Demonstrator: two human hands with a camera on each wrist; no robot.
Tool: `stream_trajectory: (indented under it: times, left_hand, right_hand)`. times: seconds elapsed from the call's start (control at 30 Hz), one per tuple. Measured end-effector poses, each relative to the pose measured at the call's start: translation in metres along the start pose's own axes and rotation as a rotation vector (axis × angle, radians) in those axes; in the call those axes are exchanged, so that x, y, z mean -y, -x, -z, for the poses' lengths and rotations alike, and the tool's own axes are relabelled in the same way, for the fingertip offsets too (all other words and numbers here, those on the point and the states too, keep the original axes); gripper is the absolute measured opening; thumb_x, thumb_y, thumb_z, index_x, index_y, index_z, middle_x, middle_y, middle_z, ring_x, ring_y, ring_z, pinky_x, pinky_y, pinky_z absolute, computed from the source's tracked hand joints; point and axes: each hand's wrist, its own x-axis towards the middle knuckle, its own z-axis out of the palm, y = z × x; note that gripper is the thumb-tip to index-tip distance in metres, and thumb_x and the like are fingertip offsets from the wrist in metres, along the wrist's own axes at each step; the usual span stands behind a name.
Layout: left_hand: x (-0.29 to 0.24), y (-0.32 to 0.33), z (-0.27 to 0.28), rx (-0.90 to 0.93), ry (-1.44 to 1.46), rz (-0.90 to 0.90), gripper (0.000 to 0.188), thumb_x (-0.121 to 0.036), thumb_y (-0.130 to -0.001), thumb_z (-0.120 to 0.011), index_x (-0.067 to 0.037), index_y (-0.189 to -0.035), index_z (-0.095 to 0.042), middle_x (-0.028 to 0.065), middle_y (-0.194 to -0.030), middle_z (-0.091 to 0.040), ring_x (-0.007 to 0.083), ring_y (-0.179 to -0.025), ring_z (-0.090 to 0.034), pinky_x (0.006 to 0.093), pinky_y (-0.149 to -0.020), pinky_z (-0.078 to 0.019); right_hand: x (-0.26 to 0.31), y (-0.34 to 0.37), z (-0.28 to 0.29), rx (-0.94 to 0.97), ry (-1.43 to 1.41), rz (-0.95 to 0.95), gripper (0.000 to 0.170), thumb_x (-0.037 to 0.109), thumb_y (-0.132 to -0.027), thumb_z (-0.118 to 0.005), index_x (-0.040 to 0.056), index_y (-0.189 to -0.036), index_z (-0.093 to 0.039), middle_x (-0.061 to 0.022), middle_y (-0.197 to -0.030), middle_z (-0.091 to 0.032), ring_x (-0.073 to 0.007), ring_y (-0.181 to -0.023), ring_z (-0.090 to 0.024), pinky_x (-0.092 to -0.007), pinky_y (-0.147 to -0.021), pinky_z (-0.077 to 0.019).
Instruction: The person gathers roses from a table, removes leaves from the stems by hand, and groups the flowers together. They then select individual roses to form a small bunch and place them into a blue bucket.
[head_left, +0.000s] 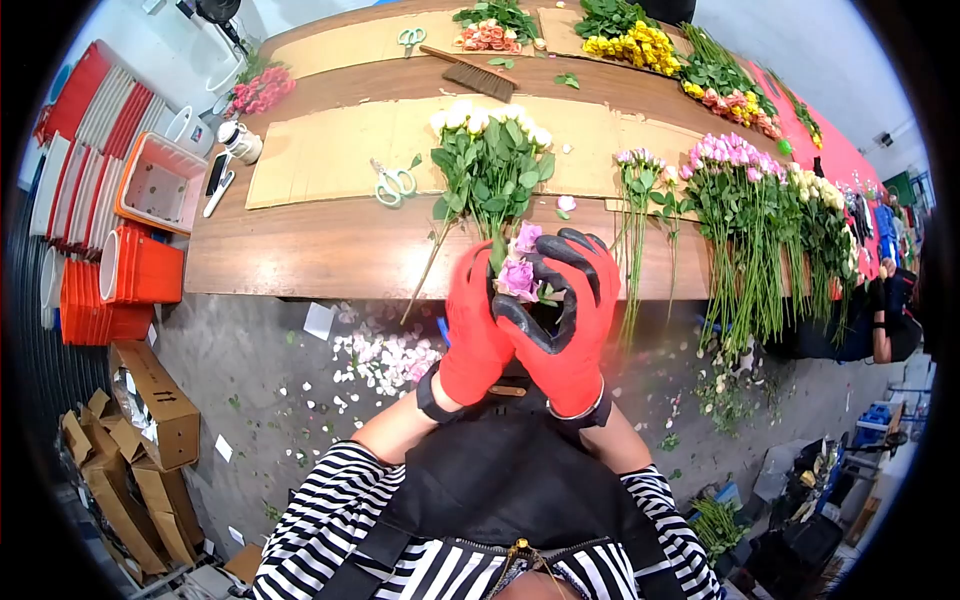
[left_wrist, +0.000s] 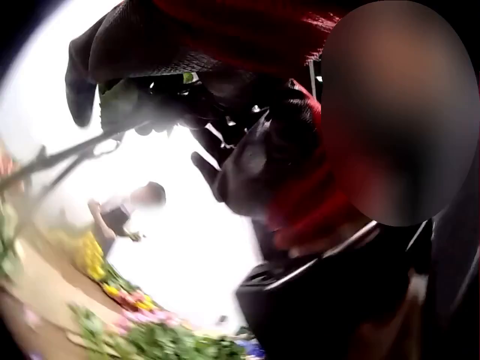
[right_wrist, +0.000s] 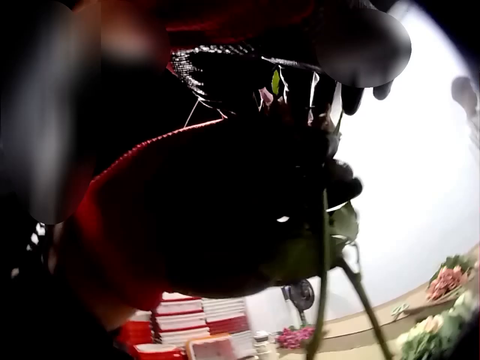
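Two purple roses [head_left: 517, 278] are between my hands, in front of my apron at the table's near edge. My left hand [head_left: 474, 335], in a red glove with black palm and fingers, grips them low. The right hand [head_left: 575, 330], gloved alike, curls its fingers and thumb around the blooms from the other side. Green stems [right_wrist: 324, 262] run out from the hands in the right wrist view. Dark gloves hide most of the blooms in both wrist views. Just beyond my hands lies a bunch of white roses [head_left: 490, 125] with leafy stems.
Scissors [head_left: 393, 183] and a brush [head_left: 468, 74] lie on the table [head_left: 310, 255]. Pink roses [head_left: 735, 158] lie to the right, their stems over the edge. Yellow roses [head_left: 635, 48] are at the back. Fallen petals [head_left: 380, 360] cover floor; red bins [head_left: 140, 265] stand left.
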Motion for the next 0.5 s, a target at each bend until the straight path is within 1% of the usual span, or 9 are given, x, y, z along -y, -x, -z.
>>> stream_trajectory:
  times: [0.03,0.1,0.17,0.2,0.23,0.3,0.37,0.43,0.5]
  left_hand:
    - [0.007,0.006,-0.005,0.021,0.224,0.15,0.045,-0.009,-0.075,-0.068,0.001,-0.117,-0.056,0.015,-0.106,-0.064,0.0273,-0.094,-0.062,0.0383,-0.083,-0.0497]
    - [-0.016,-0.014,0.017,0.411,0.817,0.609,0.043,-0.005,-0.083,-0.064,-0.001,-0.124,-0.055,0.0069,-0.112,-0.064,0.0098,-0.098,-0.057,0.031,-0.084,-0.0501]
    - [-0.01,-0.02,0.018,0.51,1.072,0.605,0.041,-0.004,-0.082,-0.064,-0.001,-0.123,-0.056,0.0057,-0.11,-0.064,0.0108,-0.098,-0.059,0.03,-0.085,-0.0495]
    - [-0.011,-0.023,0.023,0.572,1.228,0.659,0.059,-0.009,-0.081,-0.064,0.001,-0.136,-0.045,0.0067,-0.121,-0.06,0.0142,-0.109,-0.057,0.0283,-0.094,-0.0447]
    - [-0.012,-0.028,0.03,0.62,1.157,0.714,0.053,-0.003,-0.082,-0.061,0.001,-0.133,-0.048,0.0079,-0.122,-0.06,0.0154,-0.109,-0.057,0.0291,-0.094,-0.0443]
    - [0.02,-0.016,0.026,0.64,0.737,0.249,0.049,0.002,-0.082,-0.06,0.002,-0.13,-0.05,0.0093,-0.123,-0.06,0.0153,-0.11,-0.057,0.0294,-0.095,-0.0438]
    - [0.024,-0.017,0.027,0.619,0.547,-0.016,0.046,0.005,-0.082,-0.06,0.002,-0.128,-0.052,0.0104,-0.123,-0.06,0.0154,-0.111,-0.056,0.0295,-0.095,-0.0436]
    - [0.019,-0.018,0.028,0.625,0.585,0.045,0.044,0.005,-0.083,-0.061,0.003,-0.126,-0.053,0.0109,-0.122,-0.06,0.016,-0.111,-0.057,0.0296,-0.095,-0.0439]
    - [0.012,-0.018,0.027,0.622,0.72,0.283,0.04,0.004,-0.083,-0.061,0.003,-0.123,-0.055,0.0107,-0.121,-0.06,0.0166,-0.109,-0.057,0.0299,-0.094,-0.0445]
  right_hand:
    - [-0.002,0.0,0.0,0.007,-0.074,-0.022,0.053,0.023,-0.066,-0.082,0.0086,-0.111,-0.06,-0.009,-0.123,-0.056,-0.0354,-0.12,-0.046,-0.053,-0.105,-0.0313]
    - [-0.007,0.002,-0.003,-0.007,-0.139,-0.082,0.051,0.018,-0.065,-0.082,0.0076,-0.11,-0.061,-0.0102,-0.12,-0.058,-0.0362,-0.119,-0.047,-0.051,-0.105,-0.0331]
    - [-0.015,0.003,0.0,-0.003,-0.179,-0.114,0.05,0.017,-0.065,-0.083,0.007,-0.109,-0.061,-0.0109,-0.118,-0.059,-0.0365,-0.118,-0.048,-0.0501,-0.105,-0.0343]
    - [-0.016,0.002,0.003,-0.016,-0.261,-0.163,0.05,0.011,-0.065,-0.083,0.0043,-0.109,-0.061,-0.0113,-0.116,-0.06,-0.0357,-0.118,-0.049,-0.0471,-0.103,-0.0378]
    - [-0.015,-0.001,0.006,-0.014,-0.367,-0.187,0.05,0.005,-0.065,-0.081,0.0012,-0.11,-0.06,-0.0123,-0.119,-0.058,-0.0313,-0.117,-0.051,-0.0419,-0.099,-0.0422]
    - [-0.013,-0.003,0.009,-0.016,-0.568,-0.304,0.049,0.002,-0.067,-0.079,-0.0009,-0.111,-0.059,-0.0137,-0.121,-0.056,-0.0267,-0.116,-0.053,-0.0376,-0.096,-0.0451]
    - [-0.019,0.0,0.011,0.014,-0.529,-0.279,0.05,0.0,-0.067,-0.078,-0.0012,-0.112,-0.058,-0.0143,-0.122,-0.055,-0.0251,-0.115,-0.053,-0.0361,-0.095,-0.0452]
    - [-0.021,0.001,0.012,0.028,-0.529,-0.272,0.05,-0.001,-0.067,-0.078,-0.0014,-0.113,-0.058,-0.0145,-0.123,-0.054,-0.0244,-0.115,-0.054,-0.0354,-0.095,-0.0451]
    - [-0.02,0.001,0.012,0.024,-0.567,-0.284,0.05,-0.002,-0.066,-0.077,-0.0016,-0.112,-0.058,-0.0143,-0.122,-0.055,-0.0247,-0.115,-0.054,-0.0354,-0.096,-0.0447]
